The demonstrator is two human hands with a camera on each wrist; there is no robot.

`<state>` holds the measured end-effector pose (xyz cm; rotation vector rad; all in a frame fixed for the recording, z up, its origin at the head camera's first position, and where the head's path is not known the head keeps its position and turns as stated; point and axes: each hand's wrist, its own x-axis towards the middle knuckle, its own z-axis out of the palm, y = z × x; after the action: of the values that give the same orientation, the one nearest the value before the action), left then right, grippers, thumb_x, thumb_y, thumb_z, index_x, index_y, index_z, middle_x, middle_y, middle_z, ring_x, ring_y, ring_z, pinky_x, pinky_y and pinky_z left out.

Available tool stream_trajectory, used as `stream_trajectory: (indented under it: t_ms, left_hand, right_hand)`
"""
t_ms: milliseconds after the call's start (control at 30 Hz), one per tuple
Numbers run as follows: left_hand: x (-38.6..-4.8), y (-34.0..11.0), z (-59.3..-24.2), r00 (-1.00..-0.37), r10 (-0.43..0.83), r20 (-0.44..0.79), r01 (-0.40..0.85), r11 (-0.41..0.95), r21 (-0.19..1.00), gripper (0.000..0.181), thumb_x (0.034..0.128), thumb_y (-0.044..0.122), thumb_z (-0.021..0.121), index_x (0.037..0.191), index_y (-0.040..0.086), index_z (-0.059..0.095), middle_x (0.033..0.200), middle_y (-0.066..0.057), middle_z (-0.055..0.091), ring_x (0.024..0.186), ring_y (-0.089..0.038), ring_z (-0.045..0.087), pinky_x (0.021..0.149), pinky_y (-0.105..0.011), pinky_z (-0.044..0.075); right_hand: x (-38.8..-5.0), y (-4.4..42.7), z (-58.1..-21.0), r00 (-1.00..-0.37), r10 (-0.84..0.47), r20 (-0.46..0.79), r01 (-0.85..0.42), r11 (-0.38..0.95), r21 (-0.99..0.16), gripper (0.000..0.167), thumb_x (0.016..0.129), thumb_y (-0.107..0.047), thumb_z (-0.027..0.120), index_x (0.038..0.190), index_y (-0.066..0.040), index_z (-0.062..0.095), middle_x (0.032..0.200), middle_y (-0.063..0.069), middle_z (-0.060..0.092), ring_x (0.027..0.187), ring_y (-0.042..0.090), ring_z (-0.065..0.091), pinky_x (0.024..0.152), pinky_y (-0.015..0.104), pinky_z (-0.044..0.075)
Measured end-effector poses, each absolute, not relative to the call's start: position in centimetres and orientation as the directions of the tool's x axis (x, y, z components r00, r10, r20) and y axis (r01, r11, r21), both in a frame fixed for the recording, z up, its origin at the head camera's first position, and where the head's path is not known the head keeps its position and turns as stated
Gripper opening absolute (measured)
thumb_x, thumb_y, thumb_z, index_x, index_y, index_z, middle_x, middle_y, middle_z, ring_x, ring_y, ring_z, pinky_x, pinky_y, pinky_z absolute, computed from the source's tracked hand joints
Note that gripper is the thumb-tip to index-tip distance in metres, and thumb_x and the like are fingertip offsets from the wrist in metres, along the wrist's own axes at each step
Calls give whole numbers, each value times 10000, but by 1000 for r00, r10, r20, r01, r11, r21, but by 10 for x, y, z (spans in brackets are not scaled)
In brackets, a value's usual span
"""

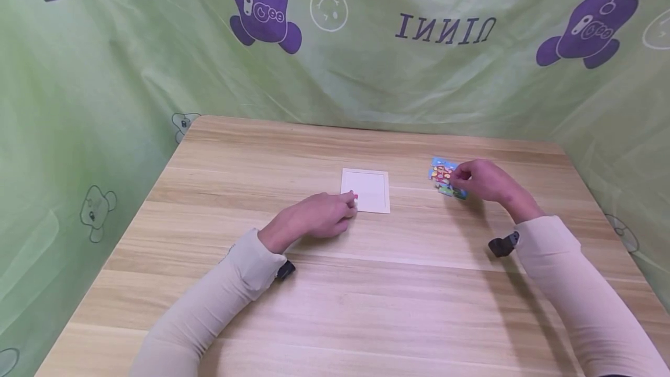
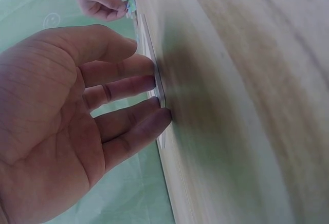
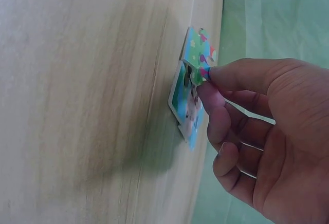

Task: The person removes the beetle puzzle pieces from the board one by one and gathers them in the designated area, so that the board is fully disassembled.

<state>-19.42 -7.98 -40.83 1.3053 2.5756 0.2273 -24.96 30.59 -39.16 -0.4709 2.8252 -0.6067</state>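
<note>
A square white puzzle tray (image 1: 373, 183) lies flat on the table. My left hand (image 1: 327, 215) reaches to its near left corner, with extended fingertips touching the tray. By the index fingertip shows a small red and white puzzle piece (image 1: 356, 197), mostly covered. In the left wrist view the fingers (image 2: 133, 126) are nearly straight and the thumb stands apart from them. To the right, my right hand (image 1: 484, 180) is over a cluster of colorful jigsaw pieces (image 1: 441, 166). Its thumb and index finger pinch one green, pink and blue puzzle piece (image 3: 199, 74), slightly tilted above the others.
The wooden table (image 1: 335, 307) carries the tray and the pieces. Behind its far edge hangs a green curtain (image 1: 366, 86) with purple prints. Small black cameras (image 1: 503, 245) are worn at both sleeve cuffs.
</note>
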Motion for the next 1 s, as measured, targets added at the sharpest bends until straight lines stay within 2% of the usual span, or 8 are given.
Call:
stream_trajectory:
  t_ms: [333, 567, 767, 1000]
  left_hand:
    - [-194, -81, -408, -558, 820, -127, 785, 571, 238, 178, 1036, 103, 538, 1041, 49, 707, 1429, -135, 538, 1378, -288, 499, 1032, -402, 486]
    - [-194, -81, -409, -558, 819, -133, 784, 573, 240, 190, 1041, 107, 539, 1092, 45, 711, 1441, -131, 536, 1386, -281, 490, 1060, -404, 463]
    - [-194, -82, -411, -560, 819, -126, 779, 572, 255, 168, 1043, 98, 538, 1041, 54, 699, 1445, -122, 536, 1393, -275, 482, 1056, -406, 466]
    - [-194, -83, -410, -566, 814, -130, 772, 579, 262, 150, 1043, 96, 542, 1024, 68, 689, 1434, -101, 543, 1404, -266, 470, 1056, -393, 462]
  right_hand:
    - [-253, 308, -397, -927, -342, -150, -254, 872, -418, 143, 990, -102, 666, 1004, 25, 731, 866, 66, 674, 774, 223, 573, 717, 385, 478]
    - [-252, 309, -399, -929, -341, -144, -254, 869, -424, 135, 988, -87, 658, 1018, 26, 726, 905, 91, 674, 825, 254, 592, 743, 417, 489]
    - [-250, 309, -400, -930, -348, -116, -270, 864, -425, 117, 980, -67, 651, 1015, 15, 728, 935, 105, 689, 870, 275, 611, 797, 468, 491]
    - [-248, 302, -397, -931, -358, -77, -295, 857, -422, 98, 984, -82, 667, 992, -14, 738, 919, 79, 695, 857, 255, 616, 793, 451, 490]
